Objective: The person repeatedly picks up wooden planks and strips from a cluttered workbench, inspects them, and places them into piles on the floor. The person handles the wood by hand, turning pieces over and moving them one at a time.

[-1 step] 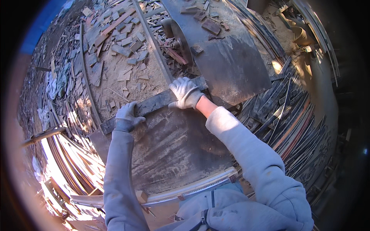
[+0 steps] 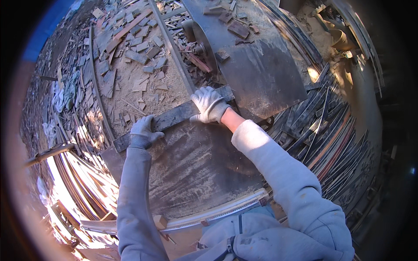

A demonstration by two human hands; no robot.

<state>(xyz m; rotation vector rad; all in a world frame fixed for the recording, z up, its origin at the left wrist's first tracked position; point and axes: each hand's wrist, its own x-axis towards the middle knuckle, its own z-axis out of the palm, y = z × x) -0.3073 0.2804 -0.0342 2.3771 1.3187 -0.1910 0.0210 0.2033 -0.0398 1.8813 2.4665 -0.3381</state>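
Observation:
A long dark, weathered board lies slantwise along the far edge of the sawdust-smeared metal table. My left hand, in a pale work glove, grips the board near its left end, thumb on the near side and fingers over the far side. Further right, my gloved right hand is closed over the same board close to its right end. Just beyond that end stands a dark round disc, which looks like a circular saw blade. The undersides of both hands are hidden.
Wood offcuts and sawdust cover the ground beyond the board, crossed by a long rail. A metal plate lies right of the disc. Strips of wood are heaped at the right and left. A toothed white strip edges the table's near side.

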